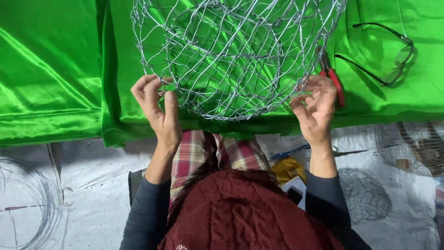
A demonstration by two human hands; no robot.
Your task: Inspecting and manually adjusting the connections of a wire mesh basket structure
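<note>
A dark red knitted piece [249, 213] is seen closest, with plaid cloth [203, 153] just past it. Farther out, a round wire basket [231, 55] is held at its near rim by both hands. The basket is made of thin silver wire bent into big open loops, so the green cloth [55, 69] under it can be seen through it. It is lying on that cloth. The left hand [157, 106] is pinched on the rim with curled fingers. The right hand [317, 104] is curled on the rim too, and red pliers [334, 79] are tucked in it. Farthest off, dark glasses [388, 55] are lying on the cloth.
</note>
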